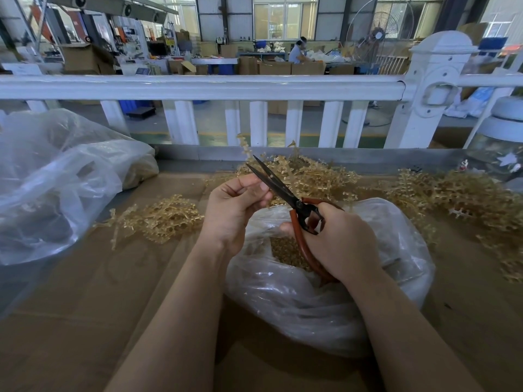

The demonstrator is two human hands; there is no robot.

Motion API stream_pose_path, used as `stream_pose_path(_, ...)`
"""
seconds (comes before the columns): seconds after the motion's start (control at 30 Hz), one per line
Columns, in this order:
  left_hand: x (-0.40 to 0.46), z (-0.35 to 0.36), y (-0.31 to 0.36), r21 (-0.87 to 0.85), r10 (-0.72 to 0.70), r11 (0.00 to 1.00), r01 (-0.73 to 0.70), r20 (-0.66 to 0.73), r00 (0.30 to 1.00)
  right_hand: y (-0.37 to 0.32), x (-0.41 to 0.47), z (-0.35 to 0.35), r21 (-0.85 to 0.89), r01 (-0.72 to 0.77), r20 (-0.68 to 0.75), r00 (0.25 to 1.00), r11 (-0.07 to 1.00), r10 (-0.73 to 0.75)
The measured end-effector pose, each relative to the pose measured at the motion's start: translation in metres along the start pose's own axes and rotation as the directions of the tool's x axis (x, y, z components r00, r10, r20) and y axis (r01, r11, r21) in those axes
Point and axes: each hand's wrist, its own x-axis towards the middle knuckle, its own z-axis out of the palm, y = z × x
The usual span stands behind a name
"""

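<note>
My right hand [338, 241] grips black-bladed scissors [278, 186] by their red handles, blades parted and pointing up-left. My left hand [236, 205] pinches a thin yellowish plastic sprue strip [245, 147] that rises between the blades. Both hands hover over an open clear plastic bag [319, 304] holding several small yellowish cut pieces [285, 251]. The part of the strip inside my left fingers is hidden.
Heaps of yellowish sprue lie on the cardboard-covered table: a left heap [164, 217], a middle heap [317, 175] and a right heap [464, 199]. A big crumpled clear bag [56, 182] fills the left. A white railing [198, 86] runs behind the table.
</note>
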Motion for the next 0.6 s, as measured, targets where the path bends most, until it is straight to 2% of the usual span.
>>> stream_pose_path(0.33, 0.0004, -0.0009, 0.0008, 0.001, -0.015, 1.000, 0.015, -0.002, 1.000, 0.0016, 0.0018, 0.0002, 0.051, -0.023, 0.070, 0.997, 0.998, 0.019)
stream_pose_path(0.6, -0.0010, 0.0002, 0.0022, 0.008, -0.027, 1.000, 0.027, -0.009, 1.000, 0.0022, 0.0013, 0.0024, 0.112, -0.010, 0.035, 0.999, 0.994, 0.006)
